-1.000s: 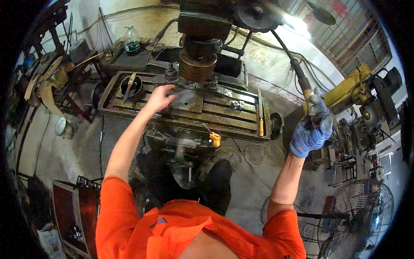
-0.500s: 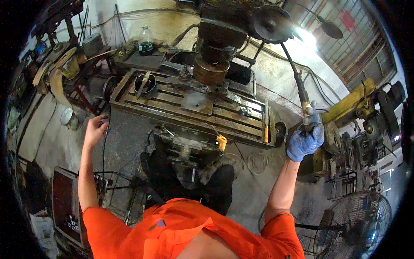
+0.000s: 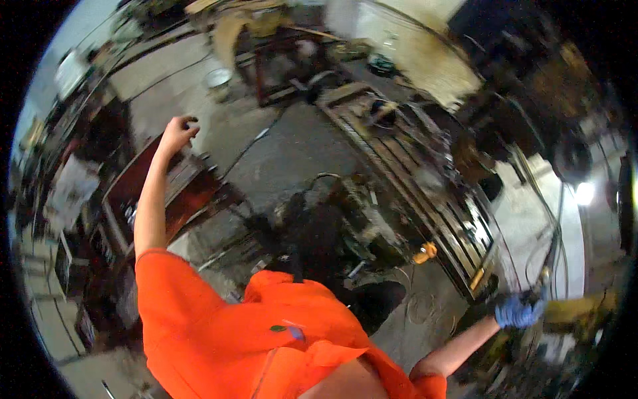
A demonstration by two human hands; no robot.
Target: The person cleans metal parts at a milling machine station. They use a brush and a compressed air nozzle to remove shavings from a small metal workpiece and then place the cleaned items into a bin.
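My bare left hand (image 3: 178, 135) hangs in the air over a reddish-brown cabinet (image 3: 143, 159), its fingers loosely bent, apart, and with nothing in them. Far to the right, my right hand (image 3: 520, 311), in a blue glove, is closed round the lower end of a long dark handle (image 3: 550, 256); motion blur hides the exact grip. Between my arms lies the slotted metal table (image 3: 405, 179) of a milling machine, slanting across the view. A round pot (image 3: 380, 120) with a brush across it rests on its far end. A yellow-handled tool (image 3: 477, 278) lies at its near end.
A yellow-orange fitting (image 3: 425, 252) juts from the table's front side. A pale bucket (image 3: 218, 78) stands on the floor beyond my left hand. The dark machine head (image 3: 512, 100) is at the upper right. Cluttered shelving (image 3: 60, 153) lines the left.
My view has swung left, so the machine appears turned and further right. My left hand is now over the cabinet rather than beside the machine table. My right hand stays on the handle.
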